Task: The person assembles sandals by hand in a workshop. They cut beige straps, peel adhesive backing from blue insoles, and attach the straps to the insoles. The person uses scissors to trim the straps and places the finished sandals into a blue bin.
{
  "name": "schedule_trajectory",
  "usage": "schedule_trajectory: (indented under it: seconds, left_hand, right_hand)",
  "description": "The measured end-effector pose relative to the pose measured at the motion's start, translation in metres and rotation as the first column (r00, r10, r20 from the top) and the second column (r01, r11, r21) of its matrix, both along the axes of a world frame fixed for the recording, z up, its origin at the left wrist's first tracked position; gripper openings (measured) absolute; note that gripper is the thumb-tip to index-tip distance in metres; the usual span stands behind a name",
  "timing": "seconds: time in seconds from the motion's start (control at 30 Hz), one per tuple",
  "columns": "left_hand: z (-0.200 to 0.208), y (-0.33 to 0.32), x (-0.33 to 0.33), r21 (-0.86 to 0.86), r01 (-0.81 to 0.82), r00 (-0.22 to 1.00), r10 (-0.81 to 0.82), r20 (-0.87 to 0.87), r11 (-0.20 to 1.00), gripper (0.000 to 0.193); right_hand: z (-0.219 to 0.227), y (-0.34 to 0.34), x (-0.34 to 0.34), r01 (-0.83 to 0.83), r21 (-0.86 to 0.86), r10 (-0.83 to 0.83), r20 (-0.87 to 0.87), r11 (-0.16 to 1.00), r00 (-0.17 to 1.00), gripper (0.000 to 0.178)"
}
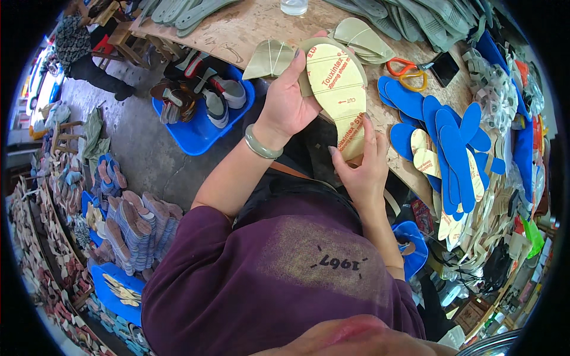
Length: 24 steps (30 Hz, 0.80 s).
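Note:
A cream insole (339, 83) with red print and cross lines is held in front of me over the table's near edge. My left hand (289, 108) grips its front part, the thumb along the side and the fingers hidden behind. Behind the insole, a beige-olive sole-shaped piece (358, 64) shows past its edge, in the same grip. My right hand (365, 172) holds the narrow heel end, with thumb and fingers at its two edges. Close to my left fingertips lies a beige bundle tied with white string (267, 59); another tied bundle (362, 40) is beyond the insole.
Blue insoles (454, 154) are heaped on the right of the table, near orange-handled scissors (409, 74) and a black phone (445, 69). Grey-green soles (427, 24) lie at the back. A blue bin (205, 139) of shoes stands left. A person (83, 50) is far left.

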<state>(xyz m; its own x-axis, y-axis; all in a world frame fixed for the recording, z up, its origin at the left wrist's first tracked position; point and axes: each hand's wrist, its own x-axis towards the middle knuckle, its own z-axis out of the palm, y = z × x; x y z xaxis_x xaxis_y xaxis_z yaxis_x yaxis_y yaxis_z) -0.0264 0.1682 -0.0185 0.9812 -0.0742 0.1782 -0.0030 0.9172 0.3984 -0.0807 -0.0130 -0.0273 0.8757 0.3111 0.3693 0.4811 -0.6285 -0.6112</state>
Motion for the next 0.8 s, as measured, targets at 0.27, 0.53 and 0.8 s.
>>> schedule_trajectory:
  seconds: [0.27, 0.53, 0.8]
  left_hand:
    - [0.003, -0.006, -0.001, 0.008, -0.001, 1.0, 0.001, 0.001, 1.0, 0.05]
    - [0.003, -0.006, -0.001, 0.027, -0.007, 0.999, 0.006, 0.033, 1.0, 0.049]
    - [0.004, -0.007, 0.0, 0.079, -0.029, 0.998, 0.024, 0.057, 0.996, 0.05]
  right_hand:
    - [-0.003, 0.0, 0.002, 0.009, 0.01, -0.009, 0.042, 1.0, 0.999, 0.081]
    - [-0.007, -0.002, 0.001, 0.007, 0.02, -0.008, 0.051, 1.0, 0.999, 0.081]
    - [-0.011, -0.004, 0.002, 0.011, 0.004, -0.011, 0.083, 1.0, 0.996, 0.081]
